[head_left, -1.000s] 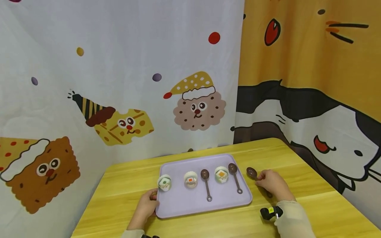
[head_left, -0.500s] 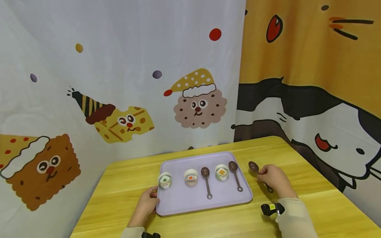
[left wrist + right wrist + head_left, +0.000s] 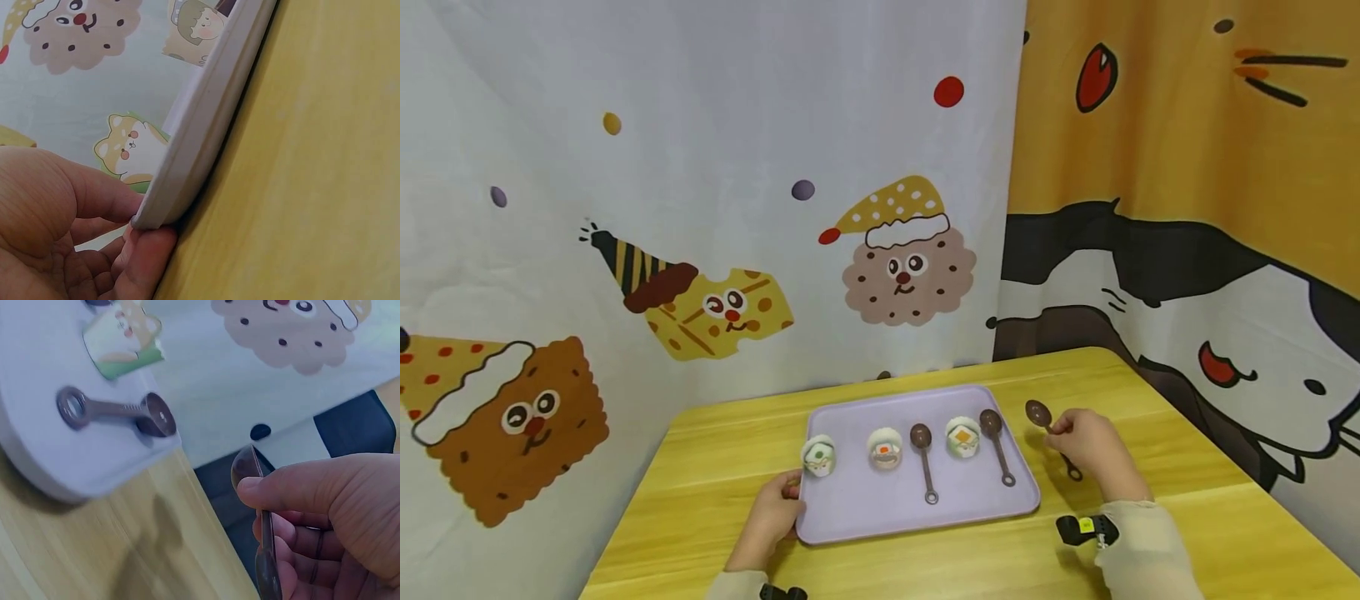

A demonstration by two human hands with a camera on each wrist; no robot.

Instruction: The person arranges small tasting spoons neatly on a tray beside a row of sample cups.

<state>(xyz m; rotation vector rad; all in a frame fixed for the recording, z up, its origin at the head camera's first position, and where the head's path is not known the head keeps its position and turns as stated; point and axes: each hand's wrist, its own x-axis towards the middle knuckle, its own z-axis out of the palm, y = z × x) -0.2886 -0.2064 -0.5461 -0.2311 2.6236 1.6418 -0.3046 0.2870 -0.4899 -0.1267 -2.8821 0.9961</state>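
Note:
My left hand [image 3: 775, 504] grips the left edge of a lilac tray [image 3: 865, 510]; in the left wrist view the thumb lies over the rim [image 3: 187, 144] and a finger is under it. Right of the tray, my right hand [image 3: 1092, 446] pinches a brown measuring spoon [image 3: 1038, 413] by its handle, bowl end pointing away. The right wrist view has the thumb near the bowl [image 3: 247, 465]. On the tray stand a paper-wrapped cup at the left [image 3: 818, 458], a middle cup [image 3: 884, 452] and a right cup [image 3: 963, 438]. A brown spoon [image 3: 927, 471] and another brown spoon [image 3: 999, 454] lie beside two cups.
The yellow wooden table [image 3: 700, 467] carries the tray. A white printed curtain [image 3: 722, 108] hangs behind it, and an orange and white curtain [image 3: 1225, 167] stands along the right. A black wrist device [image 3: 1086, 529] sits on the right sleeve.
My right hand and the spoon have risen slightly and shifted away from me, and more of the handle end shows. The left hand stays on the tray edge. The head view has shifted a little.

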